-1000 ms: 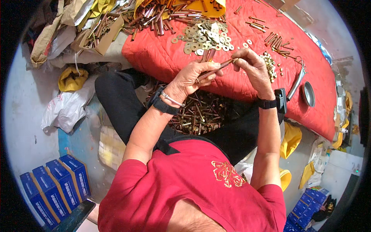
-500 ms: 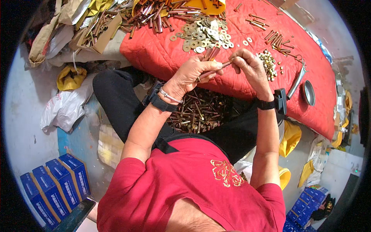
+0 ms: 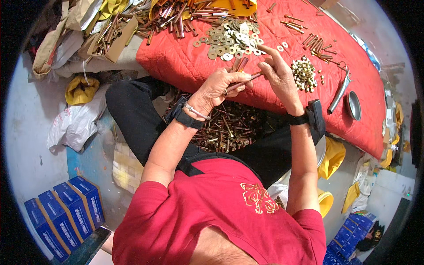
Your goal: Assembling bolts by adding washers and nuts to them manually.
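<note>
My left hand point(image 3: 217, 86) is closed round several copper-coloured metal tubes point(image 3: 242, 64). Two or so stick up past its fingers, and a longer thin piece slants to the right under the thumb. Close to that piece's tip is my right hand point(image 3: 281, 80), its index finger stretched toward a heap of flat washers point(image 3: 227, 40) and its thumb apart. I see nothing in its grip. Small brassy nuts point(image 3: 304, 75) lie in a pile just right of it. Below both hands, between my legs, is a heap of bolts with tubes on them point(image 3: 226, 128).
A red quilted cloth point(image 3: 176, 57) covers the work surface. Loose bolts point(image 3: 314, 44), a metal-bladed tool point(image 3: 339, 95) and a small dish point(image 3: 353, 106) lie on its right. More tubes point(image 3: 176, 17) and a cardboard box point(image 3: 110, 51) stand at the far left. Blue boxes point(image 3: 66, 212) stand lower left.
My right hand has let go of the thin piece's end, and its index finger has straightened toward the washers. My left hand keeps its hold on the tubes nearly in place.
</note>
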{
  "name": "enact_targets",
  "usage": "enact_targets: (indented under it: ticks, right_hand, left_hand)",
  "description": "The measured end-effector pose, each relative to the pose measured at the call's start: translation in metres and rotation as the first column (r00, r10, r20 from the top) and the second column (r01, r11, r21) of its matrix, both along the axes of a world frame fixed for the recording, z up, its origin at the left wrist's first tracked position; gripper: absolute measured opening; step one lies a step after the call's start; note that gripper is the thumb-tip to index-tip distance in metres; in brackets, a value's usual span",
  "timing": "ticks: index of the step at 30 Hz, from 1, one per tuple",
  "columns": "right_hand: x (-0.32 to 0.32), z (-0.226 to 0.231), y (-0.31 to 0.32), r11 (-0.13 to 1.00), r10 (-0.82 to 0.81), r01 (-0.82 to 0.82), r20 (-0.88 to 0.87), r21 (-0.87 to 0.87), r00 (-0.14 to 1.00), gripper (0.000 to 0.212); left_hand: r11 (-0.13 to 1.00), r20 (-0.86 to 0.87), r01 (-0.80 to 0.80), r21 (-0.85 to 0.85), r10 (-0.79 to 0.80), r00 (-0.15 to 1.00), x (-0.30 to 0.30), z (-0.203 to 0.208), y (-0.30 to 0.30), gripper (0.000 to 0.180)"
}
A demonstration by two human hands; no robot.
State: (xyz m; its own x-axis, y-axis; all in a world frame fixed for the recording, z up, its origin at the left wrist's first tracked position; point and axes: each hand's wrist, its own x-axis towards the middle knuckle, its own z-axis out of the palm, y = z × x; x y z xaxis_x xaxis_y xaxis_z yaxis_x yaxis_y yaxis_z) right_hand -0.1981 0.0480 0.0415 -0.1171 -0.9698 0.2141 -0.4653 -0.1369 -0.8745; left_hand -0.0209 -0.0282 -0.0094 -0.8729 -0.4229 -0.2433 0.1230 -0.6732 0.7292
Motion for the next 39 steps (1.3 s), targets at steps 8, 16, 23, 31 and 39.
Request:
enact_targets:
  ticks: [8,16,23,31,39]
  right_hand:
    - [0.002,-0.003,-0.002,0.997,-0.03,0.033,0.04,-0.069,0.999,0.036]
    - [0.0,-0.003,-0.003,0.991,-0.09,0.085,0.046,0.106,0.995,0.035]
    - [0.004,-0.007,-0.004,0.998,0.028,-0.021,0.137,-0.052,0.99,0.035]
    - [0.003,-0.006,-0.004,0.987,-0.055,0.038,0.101,0.159,0.993,0.032]
    - [-0.004,-0.011,-0.006,0.997,0.06,-0.062,0.034,0.039,0.998,0.032]
  left_hand:
    - [1.0,-0.016,0.027,0.007,-0.027,1.0,0.003,-0.004,-0.004,0.02]
    - [0.999,-0.037,0.039,0.025,-0.038,0.999,0.003,-0.008,-0.006,0.019]
    - [0.999,-0.028,0.011,0.048,-0.009,1.0,0.004,-0.008,-0.006,0.018]
    - [0.999,0.007,0.022,0.04,-0.023,1.0,0.002,-0.006,-0.006,0.017]
    - [0.995,-0.02,0.023,0.1,-0.021,1.0,0.0,-0.005,-0.007,0.023]
